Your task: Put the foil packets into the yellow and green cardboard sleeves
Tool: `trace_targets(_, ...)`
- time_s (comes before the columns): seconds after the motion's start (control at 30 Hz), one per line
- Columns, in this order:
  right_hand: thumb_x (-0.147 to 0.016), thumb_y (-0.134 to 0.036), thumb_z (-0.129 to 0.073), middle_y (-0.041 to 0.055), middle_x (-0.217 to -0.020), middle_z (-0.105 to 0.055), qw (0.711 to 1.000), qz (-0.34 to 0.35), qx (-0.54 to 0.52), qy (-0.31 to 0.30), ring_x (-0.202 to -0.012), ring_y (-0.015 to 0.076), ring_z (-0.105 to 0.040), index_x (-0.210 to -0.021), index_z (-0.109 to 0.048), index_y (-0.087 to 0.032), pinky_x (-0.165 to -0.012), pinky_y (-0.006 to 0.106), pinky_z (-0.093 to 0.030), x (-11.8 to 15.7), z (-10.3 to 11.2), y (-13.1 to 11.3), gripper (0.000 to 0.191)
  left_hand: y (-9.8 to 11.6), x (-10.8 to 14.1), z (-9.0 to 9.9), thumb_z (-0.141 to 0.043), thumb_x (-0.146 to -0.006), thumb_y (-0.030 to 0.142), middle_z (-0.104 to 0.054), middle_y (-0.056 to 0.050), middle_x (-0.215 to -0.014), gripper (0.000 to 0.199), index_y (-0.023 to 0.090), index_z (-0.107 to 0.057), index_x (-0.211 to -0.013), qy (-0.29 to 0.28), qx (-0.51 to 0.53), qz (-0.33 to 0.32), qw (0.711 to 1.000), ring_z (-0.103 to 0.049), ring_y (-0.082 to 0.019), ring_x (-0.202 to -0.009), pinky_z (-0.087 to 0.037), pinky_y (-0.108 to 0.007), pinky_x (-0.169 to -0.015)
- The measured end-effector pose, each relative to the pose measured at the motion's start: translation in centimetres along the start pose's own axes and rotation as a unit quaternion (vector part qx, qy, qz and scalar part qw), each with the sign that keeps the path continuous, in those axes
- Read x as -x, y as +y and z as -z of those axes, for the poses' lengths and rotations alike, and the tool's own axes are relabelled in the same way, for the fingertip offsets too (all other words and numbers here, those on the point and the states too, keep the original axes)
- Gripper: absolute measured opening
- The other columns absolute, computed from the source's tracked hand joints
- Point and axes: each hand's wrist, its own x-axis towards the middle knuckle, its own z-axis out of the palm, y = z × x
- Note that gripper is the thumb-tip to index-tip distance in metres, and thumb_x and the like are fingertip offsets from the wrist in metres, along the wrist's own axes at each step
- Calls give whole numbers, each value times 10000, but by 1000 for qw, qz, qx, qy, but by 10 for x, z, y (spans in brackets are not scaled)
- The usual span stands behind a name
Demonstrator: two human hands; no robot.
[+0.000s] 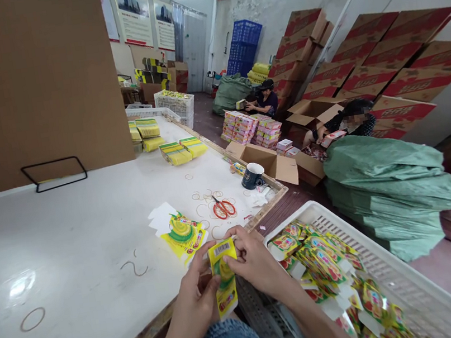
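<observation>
Both of my hands are closed on one yellow printed carton, narrow and upright above my lap, with a barcode near its top. My left hand grips its left side, thumb across the front. Along the upper right edge, my right hand pinches it near the top. Just beyond my hands, flat yellow-and-green carton blanks with white flaps lie on the white table. To my right stands a white plastic crate holding many printed cartons. The carton's back is hidden.
Orange-handled scissors lie among rubber bands near a dark mug. Bundled yellow cartons sit farther back. A large cardboard sheet stands at left. Two people work beyond the table, near open boxes and green sacks.
</observation>
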Motion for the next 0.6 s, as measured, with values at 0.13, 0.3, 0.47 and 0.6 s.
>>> trace_targets(0.13, -773, -143, -557, -103, -574, -399, 1000, 7, 23, -12, -530, 107, -428, -1049, -468, -224, -531, 203, -331, 2, -2, -3, 301, -2, -1, 1, -613, -802, 249, -615, -120, -1280, 628, 235, -371, -1381, 2, 56, 23, 998, -618, -278, -1104, -504, -417, -927)
trace_targets(0.3, -771, -151, -556, -110, -554, -397, 999, -7, 23, -27, -500, 108, -414, -1107, -438, -231, -501, 199, -304, 5, -3, -3, 365, -4, 1, 3, -619, -803, 252, -612, -114, -1285, 609, 238, -386, -1365, 0, 81, 29, 996, -601, -276, -1129, -517, -396, -904)
trace_targets(0.47, -749, -140, -552, -111, -524, -422, 998, -38, 41, -11, -480, 111, -418, -1050, -445, -226, -486, 196, -293, 4, -8, -5, 331, -5, 1, -1, -599, -810, 223, -629, -96, -1264, 553, 245, -436, -1338, 4, 40, 14, 999, -601, -251, -1137, -474, -389, -975)
trace_targets(0.6, -758, -151, -573, -105, -536, -437, 999, -27, 27, -22, -486, 107, -420, -1066, -478, -237, -484, 190, -292, 1, -4, -2, 333, -2, 0, 2, -605, -809, 236, -618, -107, -1274, 521, 241, -449, -1307, 11, 44, 24, 999, -622, -261, -1105, -497, -394, -941)
